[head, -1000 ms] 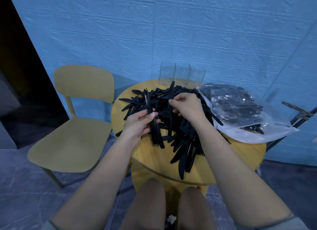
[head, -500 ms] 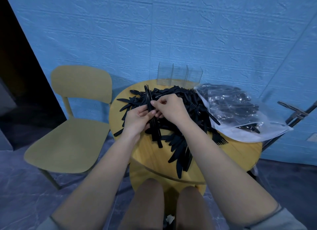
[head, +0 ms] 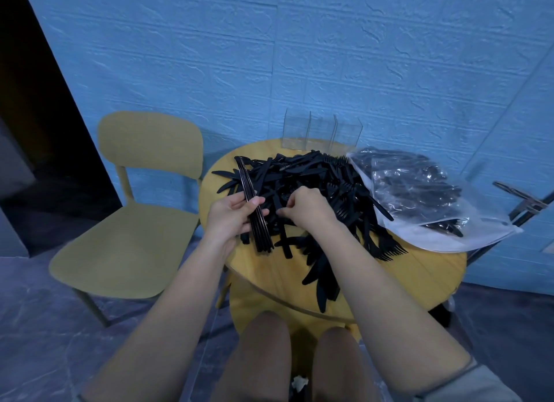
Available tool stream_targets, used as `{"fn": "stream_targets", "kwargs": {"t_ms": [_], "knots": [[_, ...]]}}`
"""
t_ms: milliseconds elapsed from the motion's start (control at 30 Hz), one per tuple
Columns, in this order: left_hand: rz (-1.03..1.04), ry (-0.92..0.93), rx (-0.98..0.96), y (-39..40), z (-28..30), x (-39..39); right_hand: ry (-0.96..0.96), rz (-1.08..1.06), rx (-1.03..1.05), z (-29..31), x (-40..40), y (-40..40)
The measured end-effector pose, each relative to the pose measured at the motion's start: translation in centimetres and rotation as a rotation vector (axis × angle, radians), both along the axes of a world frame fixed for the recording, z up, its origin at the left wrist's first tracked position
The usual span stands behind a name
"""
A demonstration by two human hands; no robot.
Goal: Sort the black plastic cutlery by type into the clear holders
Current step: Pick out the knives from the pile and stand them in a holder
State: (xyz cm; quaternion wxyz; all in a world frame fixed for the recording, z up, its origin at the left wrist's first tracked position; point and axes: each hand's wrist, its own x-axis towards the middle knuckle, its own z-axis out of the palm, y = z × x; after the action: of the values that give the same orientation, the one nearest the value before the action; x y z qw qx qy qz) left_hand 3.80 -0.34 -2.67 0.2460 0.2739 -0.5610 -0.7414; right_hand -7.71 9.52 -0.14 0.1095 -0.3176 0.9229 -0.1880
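Gripping a stacked bundle [head: 254, 212] of same-type pieces in my left hand [head: 230, 218], I pinch another piece from the cutlery pile [head: 302, 185] on the round table [head: 419, 269] with my right hand [head: 308, 206]. Light, stiff, slick plastic; handles look best to grasp. Three clear holders [head: 322, 131] behind, one bag [head: 419, 197]; pieces uncountable.

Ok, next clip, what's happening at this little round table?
A person is sorting black plastic cutlery. The left hand holds a stack of pieces lined up together, while the right hand picks at the loose pile on the yellow table. The clear holders at the table's far edge look empty. A plastic bag holding more cutlery lies to the right.
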Motion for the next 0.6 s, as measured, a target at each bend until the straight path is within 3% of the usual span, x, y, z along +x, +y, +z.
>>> {"fn": "stream_targets", "kwargs": {"t_ms": [167,400,600], "knots": [[-0.015,-0.011,0.004,-0.3,-0.1,0.2,-0.028,-0.026,0.129,-0.4,0.6,-0.8],[-0.052,-0.018,0.003,-0.1,0.0,0.3,-0.164,-0.100,0.055,0.1,-0.1,-0.4],[-0.085,-0.030,-0.006,0.7,0.6,-0.4,-0.134,-0.093,0.050,2.2,-1.5,1.3]]}}
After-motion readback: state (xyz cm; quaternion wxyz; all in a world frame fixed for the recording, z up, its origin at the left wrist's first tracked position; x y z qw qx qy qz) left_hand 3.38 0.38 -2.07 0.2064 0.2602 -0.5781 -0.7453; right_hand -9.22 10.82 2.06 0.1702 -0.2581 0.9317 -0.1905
